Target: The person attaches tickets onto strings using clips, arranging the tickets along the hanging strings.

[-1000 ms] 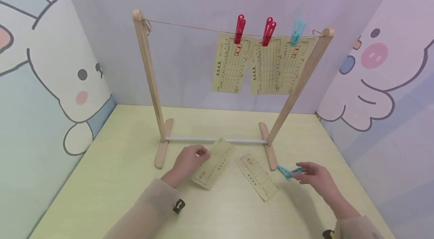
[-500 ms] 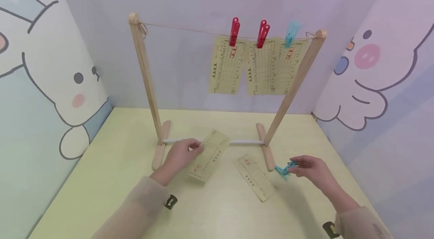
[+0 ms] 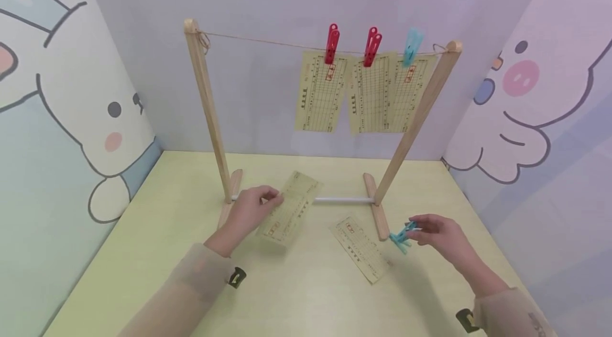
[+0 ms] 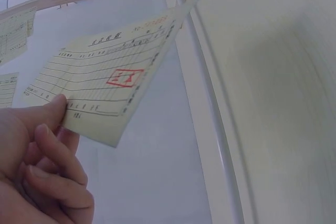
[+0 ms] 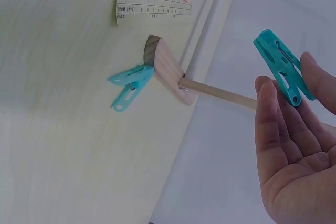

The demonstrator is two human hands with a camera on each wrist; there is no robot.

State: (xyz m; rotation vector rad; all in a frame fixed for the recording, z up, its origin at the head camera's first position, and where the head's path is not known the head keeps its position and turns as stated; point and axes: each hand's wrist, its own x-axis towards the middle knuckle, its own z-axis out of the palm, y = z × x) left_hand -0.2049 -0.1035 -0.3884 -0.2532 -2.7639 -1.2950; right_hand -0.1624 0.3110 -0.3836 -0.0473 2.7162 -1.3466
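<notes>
My left hand (image 3: 253,209) pinches a yellowish printed receipt slip (image 3: 292,204) by its long edge. In the left wrist view the slip (image 4: 89,72) tilts upward, its red stamp box facing the camera, with the thumb on its lower edge. To the right, my right hand (image 3: 447,238) holds a teal clothespin (image 5: 277,64) between thumb and fingers, a little above the table. A second teal clothespin (image 5: 128,85) lies on the table against the rack's right foot (image 5: 167,69). Another receipt slip (image 3: 362,252) lies flat between the hands.
A wooden rack with a left post (image 3: 207,108) and right post (image 3: 421,114) carries a string (image 3: 268,40). Red clothespins (image 3: 331,45) and a light blue one (image 3: 412,48) hold hanging slips (image 3: 321,98) on its right half. A white bar (image 3: 344,200) joins the feet.
My left hand has lifted the slip up off the table, slightly left and away from me. My right hand has raised the clothespin slightly, apart from the one lying there.
</notes>
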